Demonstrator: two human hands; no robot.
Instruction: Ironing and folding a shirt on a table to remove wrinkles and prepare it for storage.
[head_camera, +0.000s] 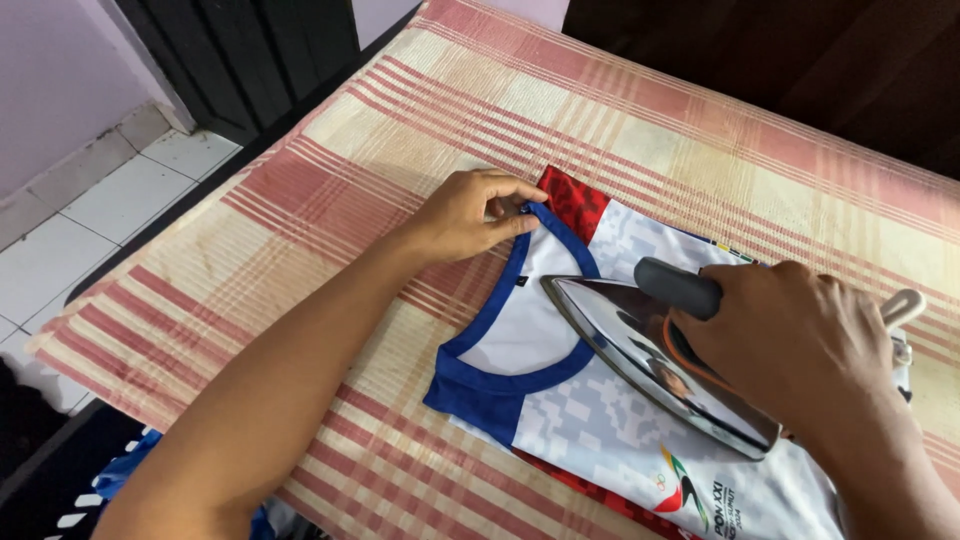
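A desk (700, 110) covered with a red and cream checked cloth (330, 200) fills most of the view, running from the lower left to the upper right. To its left lies a white tiled floor (90, 230) beside a pale wall, with dark furniture behind the desk's far edge. On the cloth, toward the near right part of the desk, lies a white sports shirt (610, 420) with a grey blocky pattern, red side panels and a blue collar band (490, 385); its neck opening faces the left edge of the desk. A colourful emblem shows on the shirt close to the near edge. Resting on the shirt just right of the collar is an iron (650, 360) with a shiny metal body and a dark grey handle, its pointed tip aimed at the neck opening. The person's right hand (800, 340) is wrapped around the iron's handle, gripping it firmly. The left hand (470, 212), reaching in from the lower left, pinches the far end of the blue collar band between thumb and fingers, holding it against the cloth.
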